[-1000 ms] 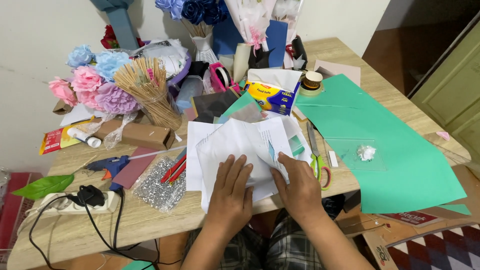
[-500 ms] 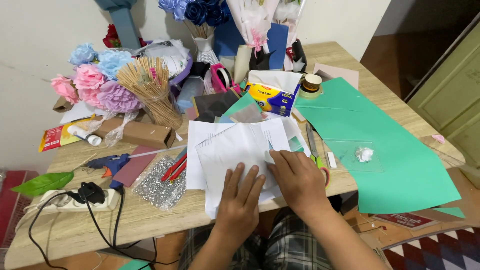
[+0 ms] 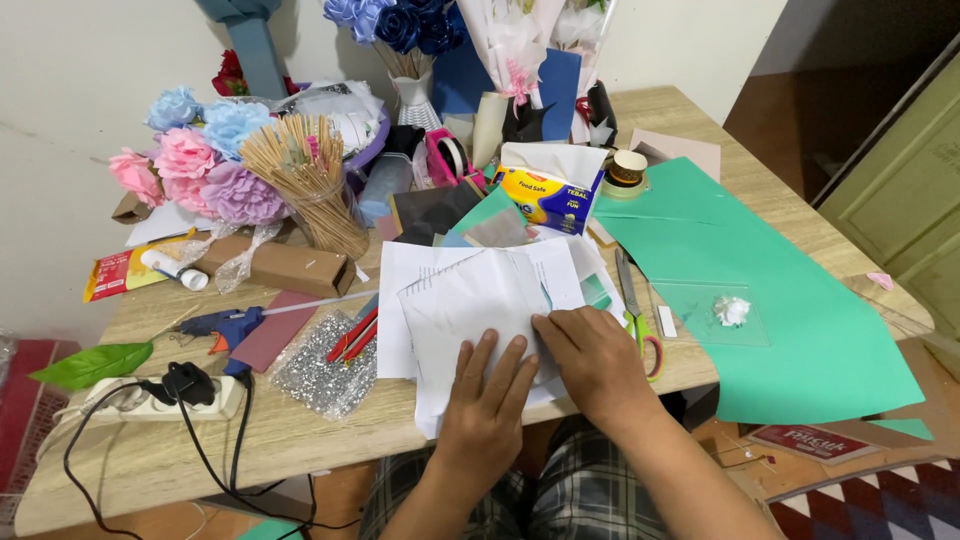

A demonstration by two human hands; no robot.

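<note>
White paper sheets lie stacked at the near edge of a wooden table. My left hand rests flat on the lower part of the top sheet, fingers spread and pointing away from me. Beside it, my right hand presses palm-down on the sheets' right lower corner, fingers pointing left. Neither hand grips anything. Scissors with green and red handles lie just right of my right hand.
A large green paper sheet covers the table's right side, with a clear plastic square on it. A blue glue gun, power strip, glitter sheet, skewer bundle, paper flowers, tissue box and tape roll crowd the rest.
Both hands have slid a little toward me along the white sheets, and the top sheet has shifted slightly with them. Nothing else on the table has moved.
</note>
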